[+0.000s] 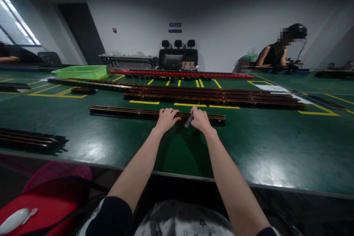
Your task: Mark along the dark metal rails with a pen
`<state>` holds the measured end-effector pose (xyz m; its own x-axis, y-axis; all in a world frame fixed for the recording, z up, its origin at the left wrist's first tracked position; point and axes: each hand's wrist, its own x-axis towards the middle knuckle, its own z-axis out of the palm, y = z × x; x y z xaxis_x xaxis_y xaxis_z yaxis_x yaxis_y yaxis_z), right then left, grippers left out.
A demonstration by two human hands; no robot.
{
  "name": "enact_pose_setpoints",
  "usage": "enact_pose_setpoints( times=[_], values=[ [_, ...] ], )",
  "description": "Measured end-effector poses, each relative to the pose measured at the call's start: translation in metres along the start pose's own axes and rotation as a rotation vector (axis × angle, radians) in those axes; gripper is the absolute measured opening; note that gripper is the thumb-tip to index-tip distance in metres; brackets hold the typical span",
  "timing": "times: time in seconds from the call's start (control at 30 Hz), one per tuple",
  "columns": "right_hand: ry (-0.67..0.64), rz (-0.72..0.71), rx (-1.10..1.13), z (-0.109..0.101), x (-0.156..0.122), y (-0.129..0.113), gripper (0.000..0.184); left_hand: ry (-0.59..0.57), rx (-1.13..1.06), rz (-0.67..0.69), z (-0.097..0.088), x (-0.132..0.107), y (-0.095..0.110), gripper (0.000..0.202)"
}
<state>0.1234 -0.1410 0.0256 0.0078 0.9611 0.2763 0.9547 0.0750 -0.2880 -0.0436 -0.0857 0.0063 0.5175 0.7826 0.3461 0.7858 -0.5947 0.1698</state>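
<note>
A long dark metal rail [124, 112] lies across the green table in front of me. My left hand [166, 118] rests on top of it with the fingers curled over its edge. Just to the right, my right hand [199, 119] is closed round a small screwdriver [190, 118] with a blue-purple handle. The screwdriver's thin shaft points up and away over the rail. Both forearms reach straight out from my body.
A stack of more long rails [215, 95] lies behind, with a red strip [179, 74] beyond and a green tray [80, 72] at far left. Dark rails [30, 141] sit near the left front edge. A seated person [276, 57] works at far right. A red stool [41, 206] stands at lower left.
</note>
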Motion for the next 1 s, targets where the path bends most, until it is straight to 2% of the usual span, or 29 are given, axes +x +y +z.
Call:
enact_pose_setpoints(
  times=[0.23,0.57,0.73,1.0],
  values=[
    [0.047,0.102,-0.046,-0.001,0.003,0.003,0.021,-0.018,-0.104,0.053,-0.002,0.002,-0.005,0.040],
    [0.100,0.098,-0.153,0.007,0.004,0.032,0.024,-0.101,-0.075,-0.148,-0.019,-0.002,-0.019,0.040],
    [0.048,0.115,-0.061,-0.001,0.001,0.017,0.023,-0.120,-0.075,-0.146,-0.020,-0.003,-0.019,0.038],
    [0.028,-0.041,0.016,0.003,0.001,-0.006,0.022,-0.032,-0.010,-0.071,-0.005,0.002,-0.011,0.037]
  ],
)
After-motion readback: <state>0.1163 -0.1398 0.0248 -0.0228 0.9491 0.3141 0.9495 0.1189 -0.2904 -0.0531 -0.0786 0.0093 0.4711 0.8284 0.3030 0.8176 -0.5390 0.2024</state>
